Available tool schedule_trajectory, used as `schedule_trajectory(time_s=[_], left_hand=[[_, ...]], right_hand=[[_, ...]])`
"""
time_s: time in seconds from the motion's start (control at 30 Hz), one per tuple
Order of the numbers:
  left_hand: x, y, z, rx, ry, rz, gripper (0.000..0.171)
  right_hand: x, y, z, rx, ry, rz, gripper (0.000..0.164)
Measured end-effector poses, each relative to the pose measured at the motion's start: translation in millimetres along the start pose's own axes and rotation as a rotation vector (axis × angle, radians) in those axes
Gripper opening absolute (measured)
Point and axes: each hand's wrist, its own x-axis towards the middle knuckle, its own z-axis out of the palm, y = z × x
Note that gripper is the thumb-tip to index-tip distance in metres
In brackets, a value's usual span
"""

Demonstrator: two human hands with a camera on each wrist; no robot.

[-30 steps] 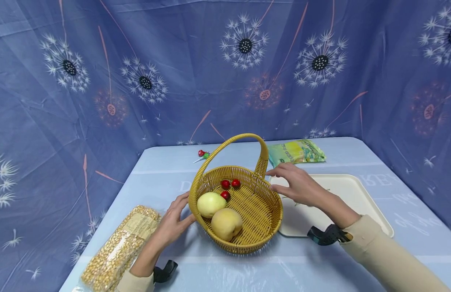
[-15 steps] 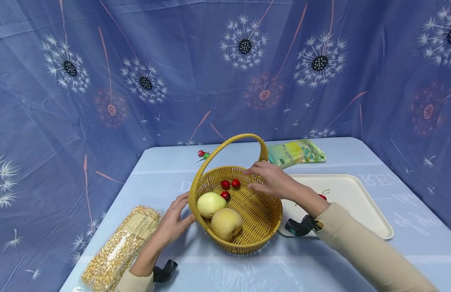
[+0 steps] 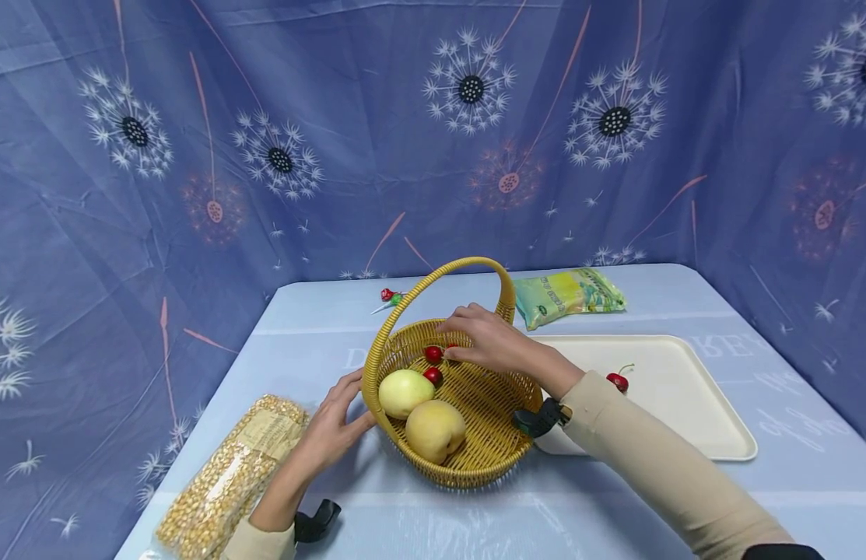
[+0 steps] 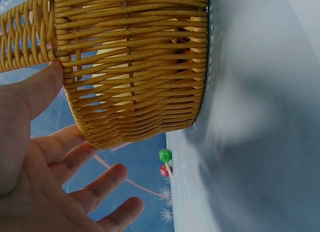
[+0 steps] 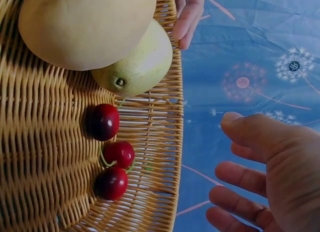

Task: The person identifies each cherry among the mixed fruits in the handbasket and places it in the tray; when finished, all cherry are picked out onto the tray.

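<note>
In the head view, a wicker basket (image 3: 503,416) with an arched handle stands mid-table. Inside are a yellow peach (image 3: 435,430), a pale yellow-green oval fruit (image 3: 404,393) and several red cherries, one of them a cherry (image 3: 433,376) beside the oval fruit. My left hand (image 3: 332,428) touches the basket's left side; in the left wrist view its thumb and two fingers meet the rim, the other fingers spread. My right hand (image 3: 492,341) hovers over the basket's back, fingers loosely bent and holding nothing. It partly covers a cherry in the head view. The right wrist view shows this hand (image 5: 255,167) beyond the rim.
A cream tray (image 3: 674,397) with a cherry (image 3: 618,381) lies right of the basket, partly behind my right forearm. A green-yellow packet (image 3: 569,295) is at the back, near red and green lollipops (image 3: 390,298). A bag of corn kernels (image 3: 229,482) lies at left.
My right hand has moved left from the basket's right rim to over its inside, near the cherries. The cherry on the tray has come into sight. My left hand and the basket stay put.
</note>
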Motion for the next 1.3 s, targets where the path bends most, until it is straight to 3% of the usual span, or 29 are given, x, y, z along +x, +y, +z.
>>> schedule_trajectory(time_s=[0.57, 1.03, 1.3], left_hand=[[-0.6, 0.8, -0.2, -0.007, -0.005, -0.014, 0.056], [-1.6, 1.1, 0.1, -0.009, -0.007, -0.012, 0.057], [-0.7, 2.2, 0.2, -0.001, -0.002, -0.010, 0.058]], right_hand=[[28, 5, 28, 0.054, -0.150, 0.016, 0.041], [25, 8, 48, 0.022, -0.346, -0.031, 0.044], [23, 10, 51, -0.011, -0.397, -0.012, 0.045]])
